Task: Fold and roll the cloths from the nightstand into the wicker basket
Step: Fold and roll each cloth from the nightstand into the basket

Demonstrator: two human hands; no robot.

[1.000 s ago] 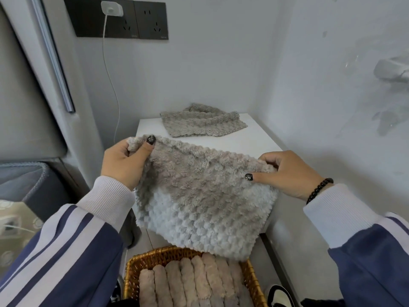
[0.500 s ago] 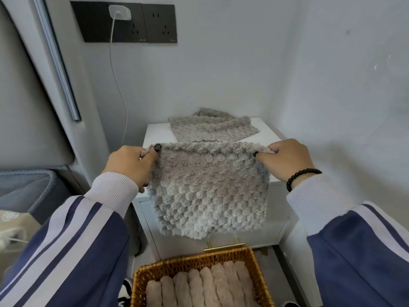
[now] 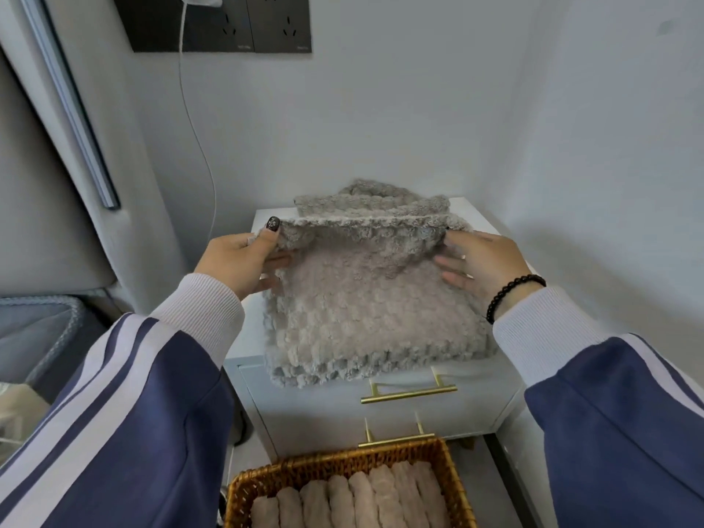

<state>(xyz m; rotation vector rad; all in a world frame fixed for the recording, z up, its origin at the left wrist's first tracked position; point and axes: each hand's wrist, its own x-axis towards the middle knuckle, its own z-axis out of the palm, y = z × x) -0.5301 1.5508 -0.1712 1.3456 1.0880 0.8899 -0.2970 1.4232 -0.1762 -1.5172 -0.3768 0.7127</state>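
Now, cloth in play: a fluffy grey cloth (image 3: 365,299) hangs at centre frame, draped over the front edge of the white nightstand (image 3: 244,337), its lower hem just above the upper gold drawer handle (image 3: 409,392).
Left hand: the left hand (image 3: 238,262) pinches the cloth's upper left corner, thumb on top with a dark painted nail, fingers tucked beneath the folded-over edge.
Right hand: the right hand (image 3: 484,266) grips the upper right corner, fingers spread against the fabric; a black bead bracelet (image 3: 512,295) sits on that wrist.
Top edge: stretched taut between both hands, rolled over slightly toward the viewer.
Second cloth: another grey cloth (image 3: 371,200) lies crumpled on the nightstand top, just behind the held one.
Wicker basket: the wicker basket (image 3: 343,464) sits at lower centre of the frame, below the drawers, with rolled cloths (image 3: 354,499) packed side by side inside.
Upper left of frame: a dark socket panel (image 3: 236,28) with a white cable (image 3: 198,139) trailing down the wall.
Sleeves: navy with pale stripes and light cuffs.
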